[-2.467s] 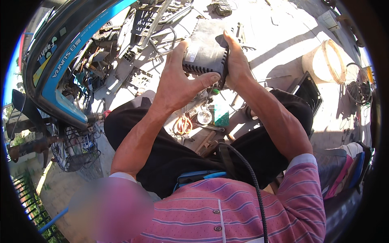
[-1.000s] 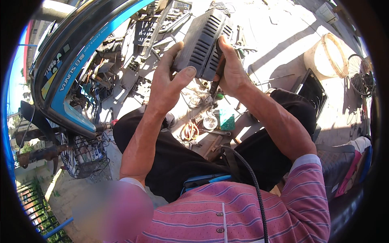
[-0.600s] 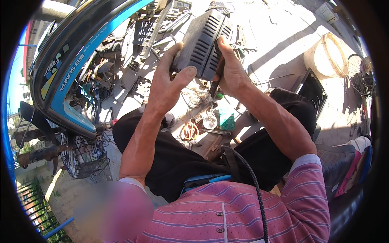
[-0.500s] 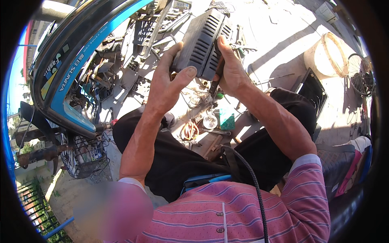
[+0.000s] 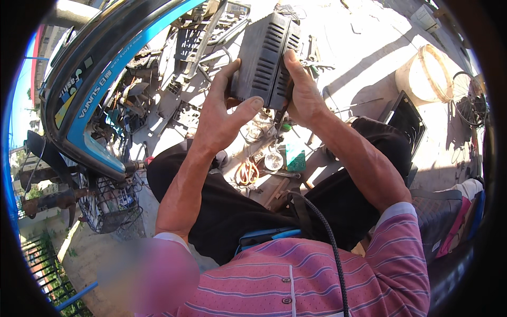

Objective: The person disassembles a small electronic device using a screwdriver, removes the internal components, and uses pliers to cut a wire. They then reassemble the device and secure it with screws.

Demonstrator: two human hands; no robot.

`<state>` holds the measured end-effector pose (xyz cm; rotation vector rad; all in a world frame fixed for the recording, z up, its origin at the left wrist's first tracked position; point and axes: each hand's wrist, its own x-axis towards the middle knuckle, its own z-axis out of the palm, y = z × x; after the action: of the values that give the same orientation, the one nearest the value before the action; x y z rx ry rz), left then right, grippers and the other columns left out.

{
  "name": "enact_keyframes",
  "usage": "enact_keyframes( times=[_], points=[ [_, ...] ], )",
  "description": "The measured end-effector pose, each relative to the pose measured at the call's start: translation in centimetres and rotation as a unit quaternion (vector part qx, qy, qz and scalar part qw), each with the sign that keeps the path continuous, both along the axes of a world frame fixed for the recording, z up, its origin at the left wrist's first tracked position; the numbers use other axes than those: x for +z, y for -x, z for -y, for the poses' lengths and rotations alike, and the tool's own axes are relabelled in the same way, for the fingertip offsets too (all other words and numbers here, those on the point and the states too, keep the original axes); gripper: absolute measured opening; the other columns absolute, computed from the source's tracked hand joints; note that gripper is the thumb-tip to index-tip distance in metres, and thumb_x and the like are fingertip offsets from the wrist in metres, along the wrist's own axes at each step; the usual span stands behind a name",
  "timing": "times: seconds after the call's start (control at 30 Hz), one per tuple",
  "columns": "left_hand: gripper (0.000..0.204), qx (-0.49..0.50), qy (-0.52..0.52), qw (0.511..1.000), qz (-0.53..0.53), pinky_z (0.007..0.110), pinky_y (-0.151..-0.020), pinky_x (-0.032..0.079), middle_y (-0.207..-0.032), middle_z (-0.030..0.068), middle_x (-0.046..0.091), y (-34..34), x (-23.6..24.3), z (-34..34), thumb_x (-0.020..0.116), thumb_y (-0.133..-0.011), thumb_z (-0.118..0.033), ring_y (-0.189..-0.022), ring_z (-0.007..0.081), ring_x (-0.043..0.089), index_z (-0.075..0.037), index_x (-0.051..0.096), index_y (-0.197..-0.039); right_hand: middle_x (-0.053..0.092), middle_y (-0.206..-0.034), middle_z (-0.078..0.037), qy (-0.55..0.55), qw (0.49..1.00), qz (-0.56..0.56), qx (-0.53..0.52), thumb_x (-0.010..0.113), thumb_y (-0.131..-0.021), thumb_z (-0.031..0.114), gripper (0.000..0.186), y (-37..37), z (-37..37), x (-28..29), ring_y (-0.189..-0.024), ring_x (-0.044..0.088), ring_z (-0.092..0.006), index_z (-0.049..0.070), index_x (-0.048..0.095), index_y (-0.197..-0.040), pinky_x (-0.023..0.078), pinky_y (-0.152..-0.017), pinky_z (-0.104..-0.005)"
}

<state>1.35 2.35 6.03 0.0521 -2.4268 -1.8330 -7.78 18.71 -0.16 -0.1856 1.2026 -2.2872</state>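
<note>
Between my two hands, a black box-shaped plastic case (image 5: 261,58) with rows of vent slots and a seam down its length is held up in front of my knees. My left hand (image 5: 223,108) grips its left side and near end, the thumb pressed on the near edge. Along the right side, my right hand (image 5: 302,92) is closed on it with the thumb on top; the other fingers are hidden behind the case. A narrow dark piece shows just below the right hand, too unclear to name.
On the ground below lie an orange cable coil (image 5: 246,172), a round clear item (image 5: 273,160), a green box (image 5: 296,157) and a wrench (image 5: 285,173). A blue-and-black vehicle panel (image 5: 97,121) and scrap parts stand left. To the right are a large bucket (image 5: 414,79) and a spoked wheel (image 5: 469,98).
The case has turned slightly more upright, its near end shifting a little to the right and toward me. Both hands keep their hold and turn with it.
</note>
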Motion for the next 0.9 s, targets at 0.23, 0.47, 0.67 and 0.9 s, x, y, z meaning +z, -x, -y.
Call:
enact_keyframes(
  times=[0.23, 0.47, 0.67, 0.9],
  points=[
    [0.093, 0.004, -0.009, 1.000, -0.029, 0.039, -0.093, 0.052, -0.127, 0.0235, 0.057, 0.0, -0.2, 0.9, 0.070, -0.087, -0.063, -0.108, 0.0284, 0.064, 0.002, 0.041, -0.146, 0.051, -0.063, 0.003, -0.021, 1.000, 0.008, 0.007, 0.053, -0.092, 0.074, 0.072, -0.6, -0.1, 0.6, -0.051, 0.044, -0.0046, 0.004, 0.068, -0.091, 0.036, -0.048, -0.0232],
    [0.096, 0.070, 0.014, 0.997, 0.012, 0.035, -0.088, 0.052, -0.110, 0.0211, 0.061, 1.0, -0.1, 0.5, 0.066, -0.088, -0.068, -0.098, 0.0241, 0.064, 0.003, 0.037, -0.147, 0.046, -0.055, 0.003, -0.072, 0.997, -0.018, 0.009, 0.049, -0.093, 0.077, 0.073, -1.2, 0.3, 0.0, -0.050, 0.041, -0.0063, 0.007, 0.065, -0.075, 0.033, -0.048, -0.0255],
    [0.096, 0.072, -0.081, 0.994, -0.011, 0.036, -0.090, 0.053, -0.115, 0.0239, 0.061, 1.2, -1.7, 0.1, 0.067, -0.091, -0.059, -0.105, 0.0264, 0.064, 0.003, 0.028, -0.153, 0.045, -0.054, 0.003, -0.129, 0.991, -0.023, 0.034, 0.045, -0.096, 0.074, 0.074, -1.5, 0.0, 0.7, -0.049, 0.040, -0.0065, 0.008, 0.062, -0.067, 0.033, -0.046, -0.0273],
    [0.076, 0.075, -0.046, 0.996, -0.003, 0.032, -0.088, 0.054, -0.118, 0.0227, 0.063, 1.9, -1.1, -1.0, 0.066, -0.095, -0.046, -0.104, 0.0243, 0.066, 0.004, 0.037, -0.144, 0.047, -0.052, -0.002, -0.256, 0.949, -0.182, -0.028, 0.042, -0.101, 0.066, 0.072, -1.4, -0.5, 2.0, -0.045, 0.046, -0.0112, 0.002, 0.070, -0.083, 0.036, -0.041, -0.0301]
  ],
)
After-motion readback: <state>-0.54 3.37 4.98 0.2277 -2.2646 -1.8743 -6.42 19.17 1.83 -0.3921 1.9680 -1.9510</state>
